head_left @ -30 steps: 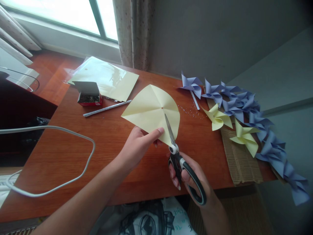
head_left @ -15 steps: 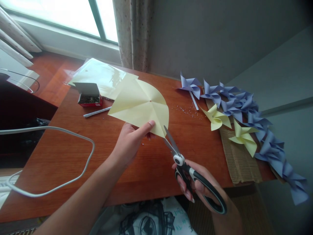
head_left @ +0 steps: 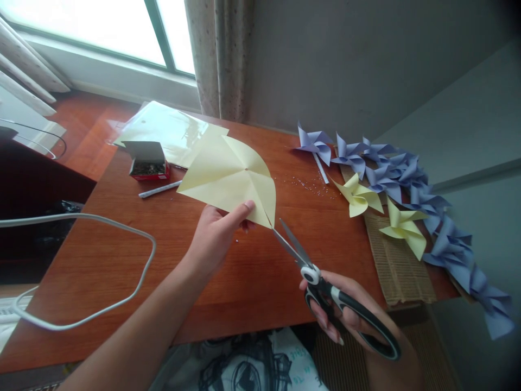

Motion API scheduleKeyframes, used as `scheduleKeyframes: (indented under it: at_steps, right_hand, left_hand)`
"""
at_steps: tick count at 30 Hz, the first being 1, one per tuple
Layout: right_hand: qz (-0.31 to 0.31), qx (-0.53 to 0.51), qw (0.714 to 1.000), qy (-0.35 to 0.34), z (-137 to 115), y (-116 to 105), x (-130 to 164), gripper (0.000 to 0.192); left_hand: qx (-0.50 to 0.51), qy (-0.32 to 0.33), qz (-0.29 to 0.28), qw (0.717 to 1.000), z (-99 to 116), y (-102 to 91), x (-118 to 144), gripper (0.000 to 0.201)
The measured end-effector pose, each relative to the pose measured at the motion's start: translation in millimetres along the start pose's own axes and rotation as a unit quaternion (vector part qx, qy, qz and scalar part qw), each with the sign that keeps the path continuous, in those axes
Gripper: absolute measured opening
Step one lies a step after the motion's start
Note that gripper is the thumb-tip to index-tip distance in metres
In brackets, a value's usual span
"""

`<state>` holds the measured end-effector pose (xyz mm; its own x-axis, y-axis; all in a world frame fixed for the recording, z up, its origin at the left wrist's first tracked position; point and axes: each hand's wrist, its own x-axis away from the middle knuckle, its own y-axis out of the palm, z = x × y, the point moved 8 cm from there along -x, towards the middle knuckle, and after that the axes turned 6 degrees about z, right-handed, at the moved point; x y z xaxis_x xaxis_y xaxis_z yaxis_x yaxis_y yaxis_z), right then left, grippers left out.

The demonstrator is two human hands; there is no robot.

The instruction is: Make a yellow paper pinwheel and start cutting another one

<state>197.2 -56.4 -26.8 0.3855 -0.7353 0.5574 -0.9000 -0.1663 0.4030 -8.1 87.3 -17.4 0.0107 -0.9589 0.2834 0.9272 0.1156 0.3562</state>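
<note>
My left hand point(head_left: 215, 233) pinches the near edge of a pale yellow creased paper sheet point(head_left: 228, 176) and holds it lifted over the wooden table point(head_left: 228, 282). My right hand point(head_left: 354, 317) grips black-handled scissors point(head_left: 325, 288). Their blades are parted and the tips sit just at the paper's lower right corner. The paper has fold lines meeting at its centre.
Blue pinwheels point(head_left: 407, 174) and two yellow pinwheels point(head_left: 401, 225) lie along the table's right side, over a corrugated cardboard strip point(head_left: 396, 271). A small red box of pins point(head_left: 147, 163), a rolled white stick point(head_left: 159, 189), a plastic sleeve of paper point(head_left: 163, 130) and a white cable point(head_left: 81, 222) are at left.
The scissors have come out of the paper and pulled back toward the lower right, blades now parted. My left hand shifted the paper to the left.
</note>
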Motion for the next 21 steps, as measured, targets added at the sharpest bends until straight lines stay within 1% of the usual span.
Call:
scheduleKeyframes:
  at_steps: [3, 6, 9, 13, 18, 21]
  right_hand:
    - [-0.011, 0.005, 1.000, 0.011, 5.1, -0.8, 2.7, 0.077]
    - [-0.014, -0.008, 1.000, 0.008, 2.1, 2.6, 2.8, 0.078]
    - [-0.001, -0.019, 1.000, -0.016, -8.4, 5.5, -1.0, 0.069]
    - [-0.010, -0.017, 0.999, -0.033, -14.3, 8.2, -5.7, 0.056]
    - [-0.002, -0.020, 0.999, -0.026, -8.9, 5.7, -8.9, 0.059]
    - [0.008, -0.018, 0.999, -0.030, -9.8, 7.8, -11.3, 0.060]
  left_hand:
    - [-0.019, 0.018, 0.008, 1.000, 2.2, -2.8, -0.9, 0.020]
    - [-0.064, 0.030, 0.000, 0.998, 1.8, -3.2, -0.3, 0.023]
    - [-0.078, 0.032, -0.012, 0.996, 0.7, -1.4, 1.0, 0.023]
    - [-0.074, 0.029, -0.016, 0.997, 0.4, 1.1, 2.1, 0.022]
    - [-0.072, 0.027, -0.035, 0.996, 0.2, 5.9, 3.6, 0.022]
    - [-0.079, 0.021, -0.037, 0.996, -1.9, 6.2, 4.5, 0.022]
